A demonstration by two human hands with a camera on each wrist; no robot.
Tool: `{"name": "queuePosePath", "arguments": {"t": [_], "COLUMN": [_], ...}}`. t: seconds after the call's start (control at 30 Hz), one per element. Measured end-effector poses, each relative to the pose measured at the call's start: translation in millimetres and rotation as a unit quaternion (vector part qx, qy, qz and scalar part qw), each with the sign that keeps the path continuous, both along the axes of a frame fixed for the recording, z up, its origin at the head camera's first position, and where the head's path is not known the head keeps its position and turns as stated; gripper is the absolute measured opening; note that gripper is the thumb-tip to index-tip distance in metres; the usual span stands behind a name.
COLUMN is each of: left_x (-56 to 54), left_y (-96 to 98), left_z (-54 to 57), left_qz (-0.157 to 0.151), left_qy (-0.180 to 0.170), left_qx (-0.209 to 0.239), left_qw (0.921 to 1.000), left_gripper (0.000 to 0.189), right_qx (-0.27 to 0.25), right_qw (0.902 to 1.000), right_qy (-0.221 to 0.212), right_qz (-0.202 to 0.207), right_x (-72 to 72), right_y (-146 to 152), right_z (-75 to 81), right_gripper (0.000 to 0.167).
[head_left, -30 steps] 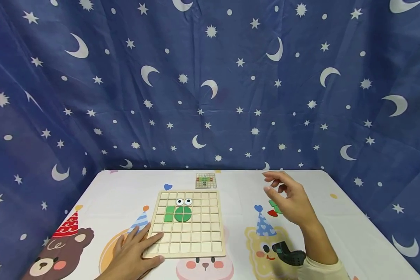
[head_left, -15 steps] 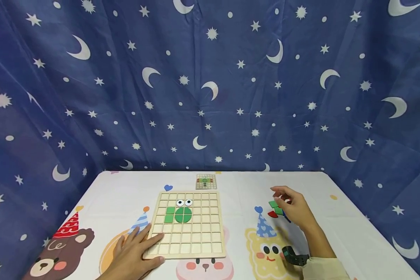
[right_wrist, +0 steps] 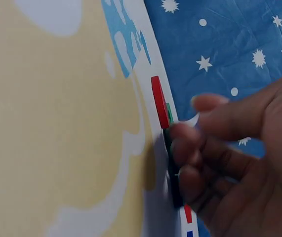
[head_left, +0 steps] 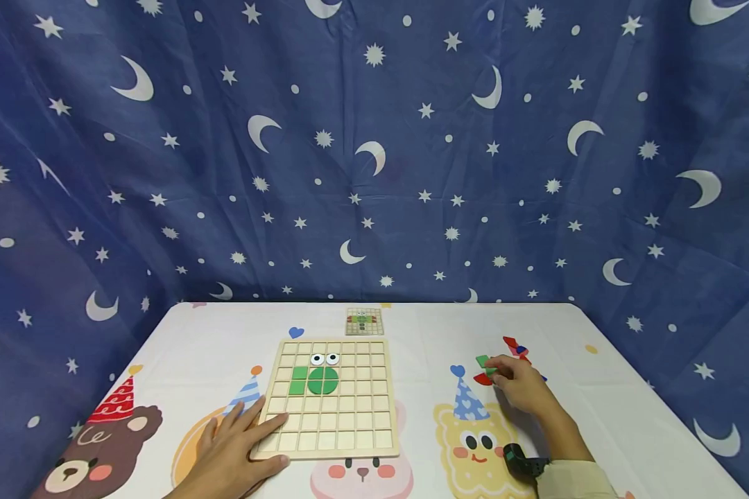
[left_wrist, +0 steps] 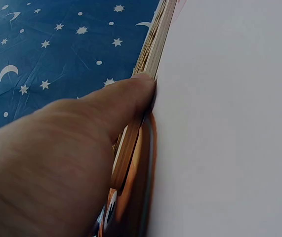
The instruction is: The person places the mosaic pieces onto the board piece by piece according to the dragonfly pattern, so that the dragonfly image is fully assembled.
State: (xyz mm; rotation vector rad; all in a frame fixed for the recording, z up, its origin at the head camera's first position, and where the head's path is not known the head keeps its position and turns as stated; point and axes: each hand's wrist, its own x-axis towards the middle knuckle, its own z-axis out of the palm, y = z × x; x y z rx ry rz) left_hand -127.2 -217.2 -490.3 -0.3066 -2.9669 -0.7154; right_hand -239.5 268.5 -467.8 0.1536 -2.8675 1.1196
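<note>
Touches the grid board [head_left: 349,420], lower centre, with left hand [head_left: 236,449] spread; curves right hand [head_left: 524,388] over green pieces [head_left: 482,361], lower right, cannot tell if gripping any. Faces a starry blue curtain [head_left: 399,173], upper frame, across a white printed surface [head_left: 427,360].

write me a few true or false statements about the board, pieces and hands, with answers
1. The left hand touches the gridded board. True.
2. The eye pieces and green circle are on the board. True.
3. Both hands touch the board. False: the right hand is at the loose pieces.
4. The eye pieces sit below the green circle. False: they sit above it.
5. A small card lies beyond the board's far edge. True.
</note>
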Motion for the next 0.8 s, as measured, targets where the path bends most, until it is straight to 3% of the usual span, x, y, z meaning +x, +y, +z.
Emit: {"name": "queuePosePath", "arguments": {"t": [0.13,0.3,0.37,0.6,0.8], "left_x": [0.0,-1.3,-1.6,-0.7,-0.3], "left_y": [-0.1,0.4,0.5,-0.2,-1.1], "left_z": [-0.7,-2.4,-2.7,-0.9,-0.2], "left_qz": [-0.001,0.001,0.002,-0.002,-0.004], "left_qy": [0.008,0.013,0.011,0.002,-0.001], "left_qx": [0.000,0.003,0.003,0.000,-0.004], "left_qw": [1.0000,0.9999,0.9999,1.0000,1.0000], "left_gripper": [0.065,0.066,0.066,0.066,0.066], "right_qx": [0.028,-0.027,-0.041,0.044,0.106], "right_qw": [0.9996,0.9950,0.9929,0.9982,0.9939], "right_qy": [-0.007,-0.002,0.002,0.008,-0.009], "right_qz": [0.003,0.096,0.112,0.040,0.029], "right_x": [-0.8,-2.1,-2.7,-2.4,-1.7], "right_y": [-1.6,-5.7,-7.6,-14.8,-21.4], "right_z": [-1.4,-1.4,-2.6,-8.0,-7.4], "right_gripper": [0.023,0.026,0.028,0.034,0.034]}}
